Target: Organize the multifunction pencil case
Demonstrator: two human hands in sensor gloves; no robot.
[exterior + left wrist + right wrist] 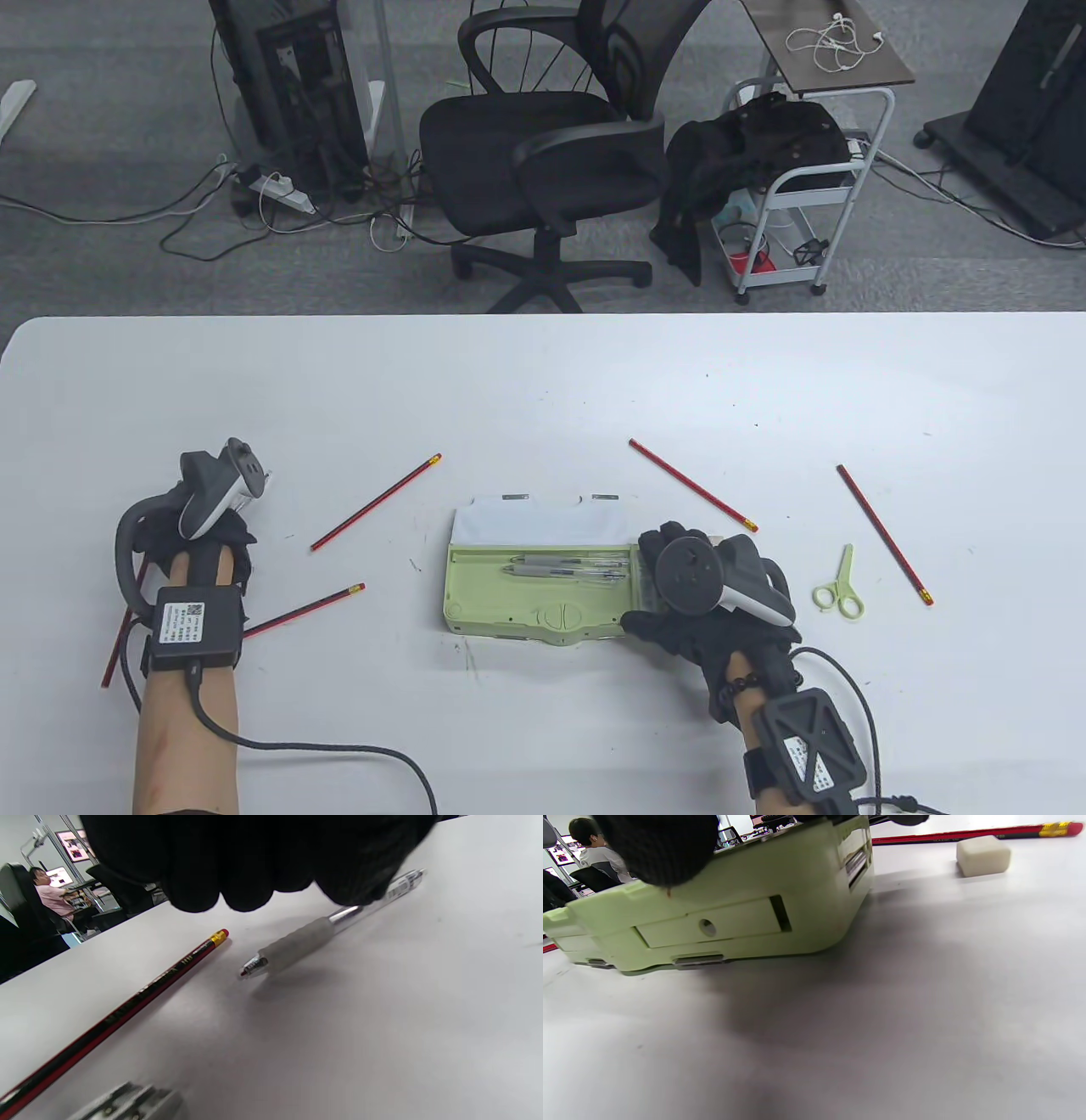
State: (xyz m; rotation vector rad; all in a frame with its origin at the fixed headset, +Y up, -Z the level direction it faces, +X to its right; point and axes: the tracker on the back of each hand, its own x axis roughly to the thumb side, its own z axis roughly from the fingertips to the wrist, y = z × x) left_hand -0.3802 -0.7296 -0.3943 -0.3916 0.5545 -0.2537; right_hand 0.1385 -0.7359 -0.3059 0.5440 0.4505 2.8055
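The light green pencil case (509, 598) lies open mid-table, its white lid (543, 519) folded back and several clear pens (564, 567) in the tray. My right hand (657, 586) grips the case's right end. The right wrist view shows the thumb (657, 849) against the case's side wall (746, 912). My left hand (225, 543) is far to the left. In the left wrist view its fingers (360, 874) pinch a clear pen with a grey grip (297, 944), tip just off the table beside a red-black pencil (127, 1014).
Red-black pencils lie scattered (376, 503) (305, 609) (691, 486) (882, 533), one partly under my left wrist (114, 649). Small green scissors (840, 586) lie right of the case, near a white eraser (983, 855). A grey metal piece (127, 1103) lies beneath my left hand.
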